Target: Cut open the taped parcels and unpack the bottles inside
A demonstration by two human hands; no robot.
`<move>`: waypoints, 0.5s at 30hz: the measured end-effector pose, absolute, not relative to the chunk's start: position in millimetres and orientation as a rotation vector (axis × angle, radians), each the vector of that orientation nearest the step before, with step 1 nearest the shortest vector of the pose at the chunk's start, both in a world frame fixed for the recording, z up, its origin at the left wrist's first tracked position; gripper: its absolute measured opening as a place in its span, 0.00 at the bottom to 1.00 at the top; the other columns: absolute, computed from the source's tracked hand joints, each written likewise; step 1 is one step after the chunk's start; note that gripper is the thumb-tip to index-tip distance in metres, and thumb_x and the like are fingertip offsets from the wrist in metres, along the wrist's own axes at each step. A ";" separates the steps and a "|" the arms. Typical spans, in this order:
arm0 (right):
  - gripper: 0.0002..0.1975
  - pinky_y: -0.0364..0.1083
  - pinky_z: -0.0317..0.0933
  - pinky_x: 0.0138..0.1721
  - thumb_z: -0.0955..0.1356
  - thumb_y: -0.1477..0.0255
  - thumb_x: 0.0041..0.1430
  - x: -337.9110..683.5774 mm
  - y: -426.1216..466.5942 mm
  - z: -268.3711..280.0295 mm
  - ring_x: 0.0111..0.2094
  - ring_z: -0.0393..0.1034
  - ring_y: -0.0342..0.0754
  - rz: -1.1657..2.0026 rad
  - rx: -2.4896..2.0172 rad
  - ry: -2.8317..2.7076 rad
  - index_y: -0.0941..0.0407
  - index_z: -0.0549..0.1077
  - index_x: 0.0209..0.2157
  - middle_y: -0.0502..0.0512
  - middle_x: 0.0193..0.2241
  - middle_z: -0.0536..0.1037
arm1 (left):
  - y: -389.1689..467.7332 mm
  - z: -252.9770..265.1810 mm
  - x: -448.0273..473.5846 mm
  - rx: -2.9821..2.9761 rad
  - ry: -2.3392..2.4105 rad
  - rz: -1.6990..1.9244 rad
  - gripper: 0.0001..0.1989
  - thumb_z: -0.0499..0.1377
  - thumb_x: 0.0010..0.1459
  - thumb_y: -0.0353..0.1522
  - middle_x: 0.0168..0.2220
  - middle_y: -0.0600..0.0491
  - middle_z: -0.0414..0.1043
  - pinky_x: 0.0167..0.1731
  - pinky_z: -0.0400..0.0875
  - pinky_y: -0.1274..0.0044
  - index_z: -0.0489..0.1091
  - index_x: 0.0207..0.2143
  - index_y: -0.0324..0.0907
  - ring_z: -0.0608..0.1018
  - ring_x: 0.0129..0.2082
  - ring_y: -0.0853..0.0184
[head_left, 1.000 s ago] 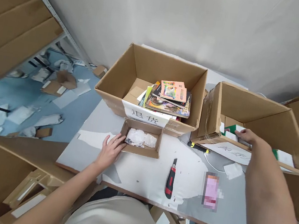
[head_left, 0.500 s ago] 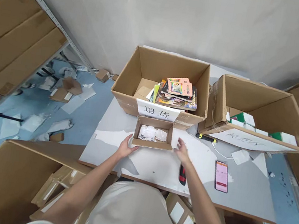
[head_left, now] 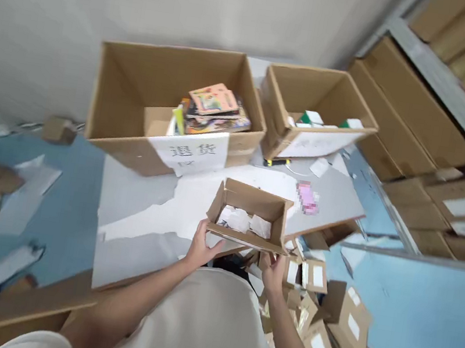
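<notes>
A small open cardboard box (head_left: 257,200) is held between my two hands near the table's front edge, tilted a little. White crumpled paper and clear wrap (head_left: 239,220) lie inside it. My left hand (head_left: 203,247) grips the lower left corner. At the lower right corner, the fingers of my right hand (head_left: 274,270) are closed around the cardboard, partly hidden by it. Behind stands a large carton (head_left: 141,83) with a white paper label, holding a stack of books (head_left: 213,107).
A second labelled carton (head_left: 278,113) with green-and-white boxes stands right of the large one. On the table (head_left: 126,257) lie a yellow-and-black tool (head_left: 276,162) and a pink-screened phone (head_left: 308,199). Flattened and opened cardboard boxes (head_left: 352,325) cover the floor at the right; shelving with cartons (head_left: 417,121) stands beyond.
My hands have taken hold of the small box and brought it off its place by the large carton, toward me and to the right. The camera view has turned right.
</notes>
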State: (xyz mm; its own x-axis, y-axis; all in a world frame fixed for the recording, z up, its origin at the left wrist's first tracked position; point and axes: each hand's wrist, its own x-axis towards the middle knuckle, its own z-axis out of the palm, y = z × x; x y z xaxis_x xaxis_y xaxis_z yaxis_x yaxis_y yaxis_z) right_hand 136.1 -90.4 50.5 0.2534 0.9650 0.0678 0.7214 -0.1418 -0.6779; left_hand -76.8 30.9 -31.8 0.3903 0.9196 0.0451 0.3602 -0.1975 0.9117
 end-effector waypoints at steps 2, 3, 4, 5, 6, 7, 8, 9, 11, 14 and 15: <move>0.17 0.53 0.68 0.44 0.66 0.64 0.60 136.8 -139.6 41.2 0.49 0.67 0.51 0.438 -2.025 -1.293 0.53 0.68 0.49 0.57 0.49 0.70 | 18.6 -20.0 -43.8 1.829 0.877 0.680 0.28 0.62 0.49 0.35 0.50 0.44 0.61 0.49 0.69 0.64 0.56 0.52 0.42 0.69 0.52 0.58; 0.18 0.53 0.68 0.43 0.65 0.63 0.60 135.8 -164.9 34.7 0.49 0.67 0.52 0.380 -2.067 -1.141 0.52 0.66 0.51 0.58 0.50 0.69 | 11.9 -15.3 -25.4 1.861 0.750 0.613 0.29 0.62 0.50 0.35 0.49 0.44 0.62 0.49 0.69 0.65 0.56 0.53 0.42 0.69 0.51 0.59; 0.20 0.54 0.69 0.41 0.64 0.62 0.61 133.7 -189.9 27.4 0.49 0.67 0.54 0.311 -2.101 -0.952 0.51 0.64 0.54 0.60 0.50 0.69 | 4.5 -11.7 -5.9 1.885 0.635 0.543 0.29 0.62 0.50 0.34 0.49 0.44 0.62 0.48 0.70 0.65 0.56 0.53 0.42 0.69 0.51 0.59; 0.24 0.54 0.70 0.40 0.63 0.60 0.61 131.0 -213.8 19.7 0.49 0.67 0.55 0.244 -2.123 -0.726 0.51 0.60 0.57 0.62 0.50 0.68 | -4.1 -9.6 14.6 1.902 0.542 0.471 0.29 0.61 0.50 0.34 0.49 0.44 0.62 0.48 0.70 0.65 0.57 0.53 0.42 0.70 0.50 0.59; 0.27 0.55 0.70 0.40 0.62 0.59 0.60 128.0 -236.4 12.0 0.48 0.67 0.56 0.182 -2.127 -0.480 0.52 0.57 0.59 0.63 0.50 0.68 | -14.1 -8.7 35.9 1.916 0.472 0.397 0.28 0.61 0.50 0.34 0.49 0.44 0.63 0.48 0.70 0.65 0.57 0.53 0.42 0.70 0.50 0.59; 0.30 0.56 0.70 0.40 0.62 0.58 0.59 125.3 -257.2 4.9 0.48 0.67 0.56 0.133 -2.114 -0.240 0.53 0.55 0.60 0.65 0.50 0.67 | -25.6 -9.1 57.6 1.930 0.420 0.321 0.29 0.62 0.50 0.34 0.49 0.44 0.63 0.48 0.70 0.65 0.58 0.54 0.41 0.70 0.50 0.59; 0.32 0.57 0.69 0.43 0.63 0.58 0.58 123.2 -276.4 -1.3 0.49 0.67 0.56 0.099 -2.092 -0.032 0.55 0.54 0.61 0.65 0.50 0.67 | -38.6 -10.6 79.2 1.946 0.378 0.241 0.29 0.62 0.49 0.34 0.49 0.44 0.64 0.49 0.70 0.65 0.59 0.54 0.41 0.71 0.50 0.59; 0.34 0.57 0.67 0.46 0.64 0.57 0.57 121.8 -293.9 -6.5 0.50 0.66 0.57 0.081 -2.075 0.123 0.56 0.54 0.61 0.66 0.52 0.66 | -52.8 -12.8 99.9 1.960 0.337 0.158 0.30 0.63 0.48 0.34 0.49 0.43 0.64 0.49 0.69 0.64 0.59 0.54 0.40 0.71 0.50 0.58; 0.38 0.57 0.62 0.51 0.65 0.56 0.54 120.9 -324.3 -14.5 0.55 0.61 0.57 0.050 -2.055 0.292 0.56 0.52 0.63 0.66 0.56 0.62 | -82.6 -18.8 136.0 1.953 0.248 -0.003 0.33 0.64 0.46 0.32 0.50 0.43 0.66 0.50 0.68 0.63 0.60 0.55 0.39 0.72 0.50 0.57; 0.41 0.56 0.59 0.55 0.65 0.55 0.54 121.7 -358.5 -23.7 0.60 0.53 0.57 -0.025 -2.019 0.434 0.55 0.47 0.64 0.65 0.62 0.54 | -119.5 -28.3 170.0 1.864 0.167 -0.184 0.37 0.64 0.46 0.32 0.53 0.42 0.67 0.51 0.68 0.64 0.57 0.59 0.40 0.73 0.51 0.57; 0.42 0.56 0.57 0.56 0.64 0.55 0.53 122.0 -366.7 -26.6 0.61 0.52 0.57 -0.052 -2.017 0.474 0.54 0.47 0.64 0.65 0.63 0.52 | -126.8 -31.1 175.4 1.854 0.159 -0.215 0.38 0.64 0.47 0.32 0.55 0.41 0.65 0.52 0.68 0.64 0.55 0.60 0.40 0.72 0.52 0.57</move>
